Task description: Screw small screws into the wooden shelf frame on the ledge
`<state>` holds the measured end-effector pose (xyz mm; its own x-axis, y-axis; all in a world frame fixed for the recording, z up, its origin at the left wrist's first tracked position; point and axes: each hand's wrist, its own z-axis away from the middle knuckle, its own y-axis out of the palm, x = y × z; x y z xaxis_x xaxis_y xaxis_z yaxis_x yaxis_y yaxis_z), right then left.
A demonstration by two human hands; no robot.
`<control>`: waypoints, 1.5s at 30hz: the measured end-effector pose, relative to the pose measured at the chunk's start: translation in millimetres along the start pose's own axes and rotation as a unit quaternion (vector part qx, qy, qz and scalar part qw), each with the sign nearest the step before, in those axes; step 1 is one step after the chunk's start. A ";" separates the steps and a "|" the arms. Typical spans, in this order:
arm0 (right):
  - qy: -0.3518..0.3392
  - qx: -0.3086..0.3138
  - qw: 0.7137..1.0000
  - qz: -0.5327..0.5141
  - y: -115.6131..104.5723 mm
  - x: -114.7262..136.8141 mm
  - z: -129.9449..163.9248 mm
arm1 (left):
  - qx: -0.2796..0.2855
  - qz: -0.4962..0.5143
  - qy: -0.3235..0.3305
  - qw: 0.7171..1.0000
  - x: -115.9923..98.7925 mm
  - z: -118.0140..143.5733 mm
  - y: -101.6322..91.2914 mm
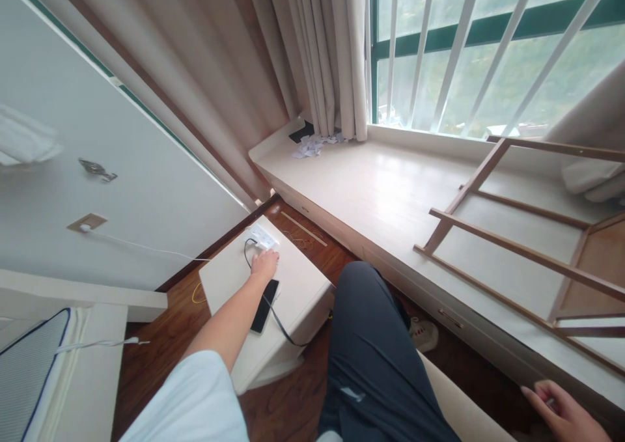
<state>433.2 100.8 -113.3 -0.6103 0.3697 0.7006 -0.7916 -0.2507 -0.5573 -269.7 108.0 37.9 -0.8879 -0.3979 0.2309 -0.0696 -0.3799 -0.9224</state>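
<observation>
My left hand [265, 264] reaches down onto a small white cabinet [303, 279], its fingers curled at the near edge of a white power strip [262, 235]. What those fingers grip, if anything, is hidden. A black cable [280, 325] loops beside the strip, passes under my forearm and runs off the cabinet's near side. Partly under the forearm lies a dark-screened phone [266, 306]. At the lower right, my right hand [569, 411] is closed, with a small greyish thing between thumb and fingers, too small to name.
A wooden frame [508, 237] lies on the white window ledge [371, 188], where paper scraps [312, 145] sit by the curtain [336, 51]. A white cord [146, 248] runs from a wall socket [86, 223] towards the cabinet. A bed corner [92, 370] stands left.
</observation>
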 end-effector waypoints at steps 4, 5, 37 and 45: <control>0.025 0.011 1.000 0.004 0.2 1.4 -1.4 | 0.024 -0.002 -0.016 1.000 0.6 -8.8 3.9; 0.030 0.013 0.999 0.004 0.1 1.3 -1.9 | 0.028 0.000 -0.020 0.999 1.4 -10.4 5.4; -0.004 0.070 0.997 0.031 12.6 -6.5 0.3 | -0.019 -0.059 -0.003 0.998 5.8 -15.5 22.3; -0.014 0.070 0.997 0.038 12.0 0.7 4.4 | -0.024 -0.059 0.000 0.998 5.5 -16.9 24.9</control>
<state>423.2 94.1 -117.5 -0.6675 0.3198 0.6725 -0.7384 -0.4006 -0.5425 -284.1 110.5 11.0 -0.8725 -0.3521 0.3387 -0.1959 -0.3829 -0.9028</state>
